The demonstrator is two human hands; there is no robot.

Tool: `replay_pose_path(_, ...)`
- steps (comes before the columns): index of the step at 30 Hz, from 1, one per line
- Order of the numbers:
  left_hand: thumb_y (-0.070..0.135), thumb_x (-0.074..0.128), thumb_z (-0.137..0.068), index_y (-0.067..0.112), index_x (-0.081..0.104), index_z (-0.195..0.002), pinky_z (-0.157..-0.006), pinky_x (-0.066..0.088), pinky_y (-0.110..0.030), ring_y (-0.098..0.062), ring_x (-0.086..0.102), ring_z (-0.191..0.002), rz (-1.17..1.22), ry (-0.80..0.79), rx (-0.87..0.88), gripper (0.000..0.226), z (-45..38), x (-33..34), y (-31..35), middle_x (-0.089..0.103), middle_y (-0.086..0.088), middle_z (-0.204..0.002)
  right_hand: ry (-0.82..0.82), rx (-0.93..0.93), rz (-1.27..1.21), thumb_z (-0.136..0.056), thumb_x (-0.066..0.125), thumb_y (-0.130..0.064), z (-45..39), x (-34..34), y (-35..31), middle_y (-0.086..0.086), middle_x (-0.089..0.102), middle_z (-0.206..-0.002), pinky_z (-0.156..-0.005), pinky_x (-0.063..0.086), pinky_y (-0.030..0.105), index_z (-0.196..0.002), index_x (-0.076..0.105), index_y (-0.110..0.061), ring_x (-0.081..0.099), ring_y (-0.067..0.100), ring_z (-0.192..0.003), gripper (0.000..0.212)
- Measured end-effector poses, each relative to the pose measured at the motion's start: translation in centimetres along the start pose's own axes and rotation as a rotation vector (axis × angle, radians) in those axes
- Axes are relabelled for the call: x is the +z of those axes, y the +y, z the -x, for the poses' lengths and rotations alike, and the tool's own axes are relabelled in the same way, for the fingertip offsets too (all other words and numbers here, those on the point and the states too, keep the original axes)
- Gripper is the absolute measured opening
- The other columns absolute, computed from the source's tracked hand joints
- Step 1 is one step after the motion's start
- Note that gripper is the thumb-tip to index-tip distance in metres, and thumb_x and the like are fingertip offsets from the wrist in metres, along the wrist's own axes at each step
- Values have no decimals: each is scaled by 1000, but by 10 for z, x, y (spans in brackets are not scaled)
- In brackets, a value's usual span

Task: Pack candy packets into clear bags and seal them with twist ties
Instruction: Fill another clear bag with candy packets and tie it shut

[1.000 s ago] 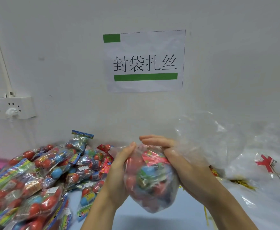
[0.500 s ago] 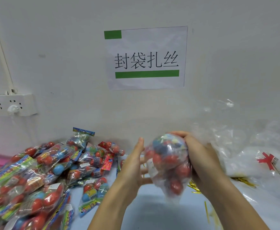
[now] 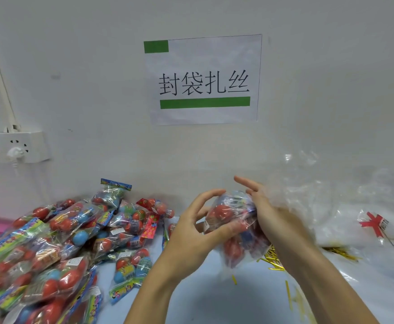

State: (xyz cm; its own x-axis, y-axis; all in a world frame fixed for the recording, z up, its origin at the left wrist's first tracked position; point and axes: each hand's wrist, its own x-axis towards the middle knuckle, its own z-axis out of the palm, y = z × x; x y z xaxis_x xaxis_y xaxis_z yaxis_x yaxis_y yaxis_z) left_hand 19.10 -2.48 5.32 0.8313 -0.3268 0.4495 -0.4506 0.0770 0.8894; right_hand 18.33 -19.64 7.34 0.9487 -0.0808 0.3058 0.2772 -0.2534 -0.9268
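Clear bag (image 3: 234, 226) of candy packets held up above the bench (image 3: 214, 298), between the two hands, low and a little right of centre. Red egg-shaped candies showing through the plastic, with some blue print beside them; lower part of the bag blurred. Left hand (image 3: 191, 232) at the bag's left side, thumb and fingers curled in a loose claw, fingertips touching the plastic near a small white label. Right hand (image 3: 269, 217) pressed against the bag's right side and gripping it, palm on the plastic, index and middle fingers lifted and spread above the top. Loose, crumpled neck of the bag trailing off past the right hand toward the heap of clear bags (image 3: 345, 206) piled on the right of the bench.

Pile of candy packets (image 3: 58, 244) covering the left of the bench, each with red and blue eggs under a bright printed header, the nearest ones lying just left of the left forearm. Gold twist ties (image 3: 274, 260) scattered on the bench just beneath and to the right of the held bag, a few single ones further forward. Red bow-like tag (image 3: 373, 222) among the clear bags at the far right. White paper sign (image 3: 204, 79) with green bars and black characters stuck on the wall above. White power strip (image 3: 16, 147) fixed to the wall at the left, one plug in it.
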Motion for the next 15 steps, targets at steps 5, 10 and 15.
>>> replay_pose_path(5, 55, 75, -76, 12, 68, -121, -97, 53, -45, -33, 66, -113, 220, 43, -72, 63, 0, 5, 1, 69, -16, -120, -166, -29, 167, -88, 28, -70, -9, 0, 12, -28, 65, -117, -96, 52, 47, -129, 49, -65, 66, 6, -110, 47)
replay_pose_path(10, 28, 69, -89, 5, 62, -114, -101, 47, -34, -24, 61, -111, 735, -155, -327, 35, 5, 5, -3, 54, -11, -124, -326, -148, 245, -89, 36, -74, -5, 12, 11, -17, 66, -119, -102, 48, 26, -127, 61, -49, 60, -3, -115, 52)
replay_pose_path(15, 39, 60, -91, 11, 78, -97, -73, 59, -31, -21, 73, -96, 546, -75, -537, 35, 6, 1, -21, 75, -9, -104, -406, 10, 200, -103, 40, -39, 4, 2, -5, -12, 71, -112, -95, 52, 26, -116, 67, -42, 69, 4, -102, 30)
